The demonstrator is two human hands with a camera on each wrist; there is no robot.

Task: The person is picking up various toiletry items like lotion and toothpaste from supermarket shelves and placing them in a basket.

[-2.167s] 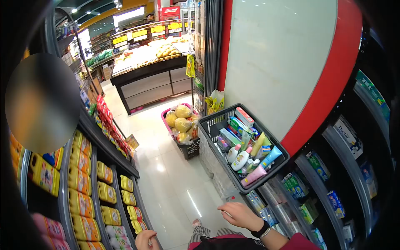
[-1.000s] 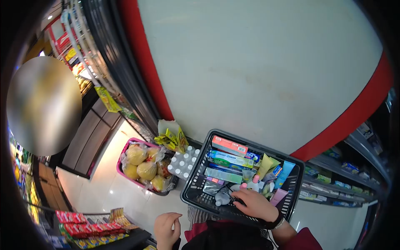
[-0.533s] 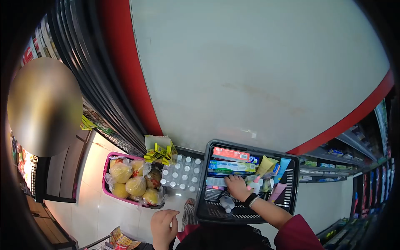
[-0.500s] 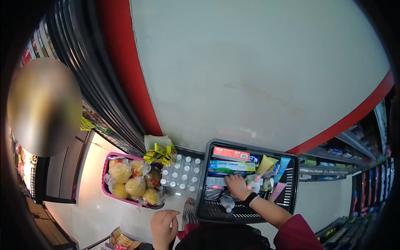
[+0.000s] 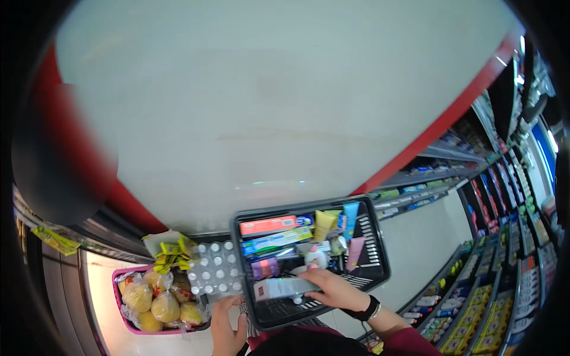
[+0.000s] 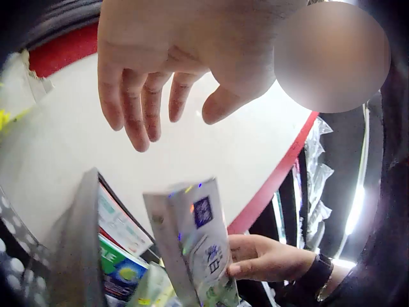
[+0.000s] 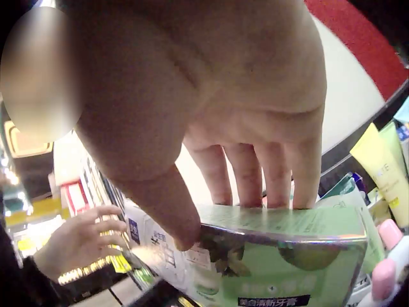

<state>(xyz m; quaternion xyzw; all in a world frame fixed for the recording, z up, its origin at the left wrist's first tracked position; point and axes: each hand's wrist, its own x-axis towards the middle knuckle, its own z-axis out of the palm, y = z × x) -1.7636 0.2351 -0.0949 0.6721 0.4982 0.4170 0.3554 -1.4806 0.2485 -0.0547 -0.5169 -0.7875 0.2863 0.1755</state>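
My right hand [image 5: 338,291] grips a pale green and silver toothpaste box [image 5: 278,289] by one end, above the front part of a dark grey shopping basket [image 5: 238,267]. In the right wrist view, the thumb lies on one face of the box and the fingers on the opposite side. Nothing is in my left hand [image 5: 227,329]; its fingers are loosely bent beside the basket's left front corner. Within the basket are a red box [image 5: 267,225], a blue-green toothpaste box [image 5: 276,240], a purple pack [image 5: 265,268], a white bottle [image 5: 316,258] and a pink tube [image 5: 355,252].
Left of the basket stands a pack of white-capped bottles [image 5: 215,268]. Beyond it is a pink-rimmed basket [image 5: 118,296] of bagged yellow fruit. A pale wall [image 5: 267,107] rises behind. Stocked shelves [image 5: 475,308] line the right side.
My right hand has gone from reaching among the basket's contents to holding the toothpaste box up toward the front left. My left hand has come up beside the basket. The view has turned right.
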